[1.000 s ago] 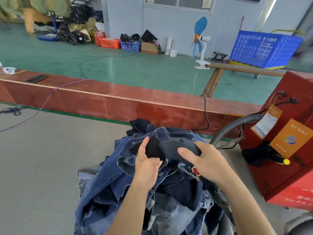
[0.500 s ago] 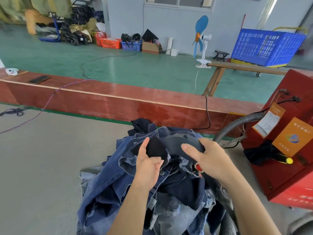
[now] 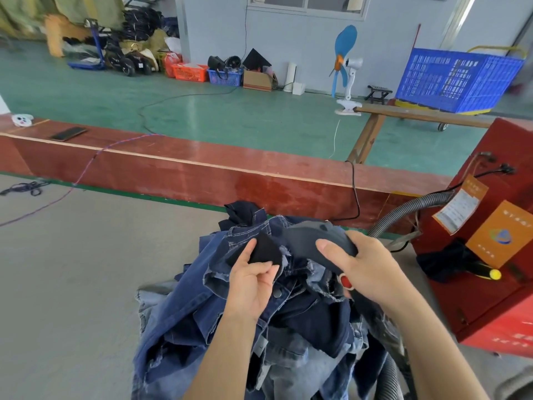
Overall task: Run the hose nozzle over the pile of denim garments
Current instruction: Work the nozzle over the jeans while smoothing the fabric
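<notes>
Barely shifted, right hand (image 3: 366, 269) grips the nozzle (image 3: 314, 241); left hand (image 3: 253, 281) fingers pinch denim pile (image 3: 202, 319).

Left hand (image 3: 253, 280) pinching; right hand (image 3: 364, 271) gripping (thumb extended).

Green floor (image 3: 236, 111), grey wall (image 3: 288, 33), window (image 3: 305, 1), perhaps daylit.

Grey table (image 3: 72, 284), denim pile (image 3: 202, 313) (heaped)
</notes>
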A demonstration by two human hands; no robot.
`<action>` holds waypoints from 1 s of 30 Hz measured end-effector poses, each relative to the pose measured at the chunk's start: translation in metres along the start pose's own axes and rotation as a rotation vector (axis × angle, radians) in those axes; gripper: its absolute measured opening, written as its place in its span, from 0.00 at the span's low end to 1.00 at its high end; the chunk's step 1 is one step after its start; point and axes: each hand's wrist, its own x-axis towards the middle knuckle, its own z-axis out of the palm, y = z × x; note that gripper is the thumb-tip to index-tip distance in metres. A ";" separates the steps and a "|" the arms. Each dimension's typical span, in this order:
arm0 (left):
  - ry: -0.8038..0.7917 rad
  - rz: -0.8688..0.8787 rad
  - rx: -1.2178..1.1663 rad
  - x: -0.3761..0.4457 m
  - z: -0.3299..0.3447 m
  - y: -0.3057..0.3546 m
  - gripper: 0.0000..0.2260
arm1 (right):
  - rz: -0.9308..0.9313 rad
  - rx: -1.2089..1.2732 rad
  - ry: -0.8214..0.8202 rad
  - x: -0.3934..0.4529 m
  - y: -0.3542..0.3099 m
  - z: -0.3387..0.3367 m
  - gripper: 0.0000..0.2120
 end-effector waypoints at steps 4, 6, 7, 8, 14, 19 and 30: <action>0.004 -0.015 -0.077 0.000 0.001 -0.002 0.27 | 0.023 0.011 -0.175 -0.005 0.002 0.006 0.18; 0.005 -0.024 -0.094 -0.001 0.001 -0.004 0.27 | 0.016 -0.037 -0.184 -0.005 0.001 0.011 0.16; 0.006 -0.029 -0.095 -0.002 0.001 -0.005 0.27 | 0.009 -0.059 -0.158 -0.004 0.000 0.013 0.16; 0.005 -0.033 -0.094 -0.002 0.002 -0.006 0.27 | -0.003 -0.086 -0.115 -0.003 -0.001 0.014 0.17; 0.058 -0.049 -0.176 0.000 0.004 -0.003 0.18 | 0.011 0.043 -0.005 0.002 0.006 0.000 0.22; 0.068 -0.076 -0.206 0.001 0.004 -0.005 0.15 | 0.030 0.032 -0.195 -0.003 0.005 0.005 0.17; 0.059 -0.056 -0.104 -0.001 0.008 -0.004 0.24 | 0.009 0.016 -0.031 0.002 0.003 -0.003 0.23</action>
